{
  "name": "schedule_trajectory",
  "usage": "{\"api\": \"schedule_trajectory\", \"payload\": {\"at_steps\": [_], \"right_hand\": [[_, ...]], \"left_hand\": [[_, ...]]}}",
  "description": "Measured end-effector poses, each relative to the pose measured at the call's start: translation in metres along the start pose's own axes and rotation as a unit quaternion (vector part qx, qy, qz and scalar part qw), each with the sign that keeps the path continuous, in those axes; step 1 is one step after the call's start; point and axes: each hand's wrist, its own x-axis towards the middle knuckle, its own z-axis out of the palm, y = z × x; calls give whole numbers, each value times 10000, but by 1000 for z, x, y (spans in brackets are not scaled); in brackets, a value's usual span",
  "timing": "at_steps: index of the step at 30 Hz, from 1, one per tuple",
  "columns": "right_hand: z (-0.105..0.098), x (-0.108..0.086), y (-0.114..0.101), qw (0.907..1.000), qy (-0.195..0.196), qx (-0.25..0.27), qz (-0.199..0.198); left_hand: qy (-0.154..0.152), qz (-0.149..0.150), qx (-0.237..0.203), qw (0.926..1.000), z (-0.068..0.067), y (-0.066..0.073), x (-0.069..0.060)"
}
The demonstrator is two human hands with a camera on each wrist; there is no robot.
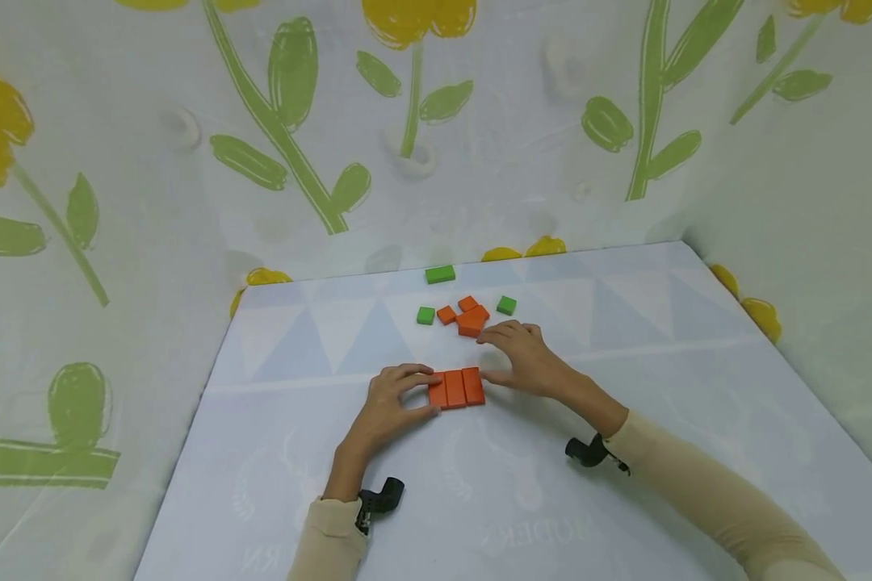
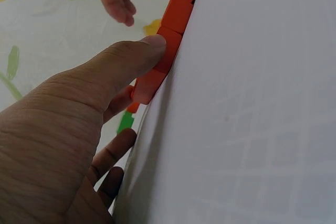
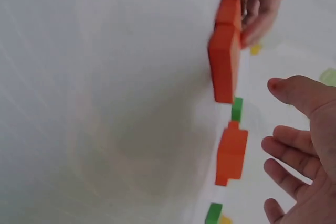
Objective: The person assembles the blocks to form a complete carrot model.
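Note:
Three rectangular orange blocks (image 1: 455,389) lie side by side in a row on the table. My left hand (image 1: 383,407) pinches the leftmost orange block (image 2: 150,82), thumb at its near side and fingers at the far side; in the left wrist view the thumb presses on the row's near face. Just off the row's right end is my right hand (image 1: 529,363), thumb and fingers spread apart with nothing between them. In the right wrist view, a gap shows between that hand and the orange row (image 3: 224,61).
Beyond the row lies a cluster of larger and smaller orange blocks (image 1: 471,324), close to the right fingertips. Around it are a small green block (image 1: 425,315), another green block (image 1: 506,305) and a longer green block (image 1: 439,274) near the table's back edge. Flowered cloth (image 1: 509,161) hangs behind.

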Motion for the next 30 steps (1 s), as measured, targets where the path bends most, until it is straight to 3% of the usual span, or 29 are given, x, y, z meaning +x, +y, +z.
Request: {"api": "schedule_trajectory", "payload": {"at_steps": [7, 13, 19, 25, 30], "right_hand": [[-15, 37, 26, 9992, 373, -51, 142], [-24, 75, 42, 9980, 290, -101, 544], [-19, 110, 48, 9929, 203, -321, 1125], [-11, 127, 44, 9829, -41, -506, 1768], [-7, 131, 43, 9797, -295, -527, 1913]], "left_hand": [[-47, -54, 2, 10000, 3, -2, 0], [-23, -7, 18, 10000, 3, 0, 0], [17, -41, -81, 10000, -1, 2, -1], [-13, 74, -106, 9999, -2, 1, 0], [49, 110, -94, 9999, 0, 0, -1]]}}
